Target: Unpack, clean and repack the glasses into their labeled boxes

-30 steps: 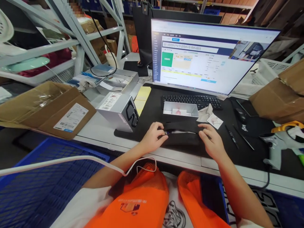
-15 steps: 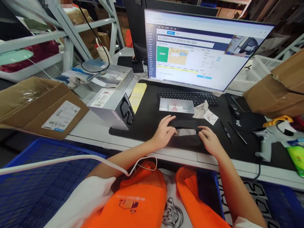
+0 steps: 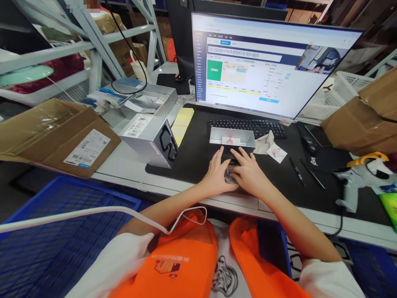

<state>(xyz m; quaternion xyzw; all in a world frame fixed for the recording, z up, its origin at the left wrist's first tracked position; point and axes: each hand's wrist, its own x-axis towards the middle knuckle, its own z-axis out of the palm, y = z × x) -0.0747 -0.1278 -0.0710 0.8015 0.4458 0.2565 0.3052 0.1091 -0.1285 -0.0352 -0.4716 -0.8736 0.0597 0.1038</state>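
Observation:
Both my hands rest side by side on a dark folded item [image 3: 230, 158] lying on the black desk mat [image 3: 192, 153]. My left hand [image 3: 217, 171] lies flat with its fingers stretched forward. My right hand [image 3: 249, 174] also lies flat, fingers spread, touching the left. A small shiny, crinkled bit [image 3: 228, 177] shows between the two hands. Most of the dark item is hidden under my palms. A shallow grey tray [image 3: 232, 144] stands just beyond my fingertips.
Behind the tray are a black keyboard [image 3: 248, 124] and a large lit monitor [image 3: 266, 66]. A silver product box [image 3: 149, 138] and a flattened cardboard box [image 3: 56, 132] lie at left. A mouse [image 3: 308, 145], pens [image 3: 296, 169] and a scanner gun [image 3: 356, 182] sit at right. A blue crate [image 3: 62, 231] is below left.
My hands were apart at the two ends of the dark item. They have come together at its middle, and it is now bunched shorter beneath them.

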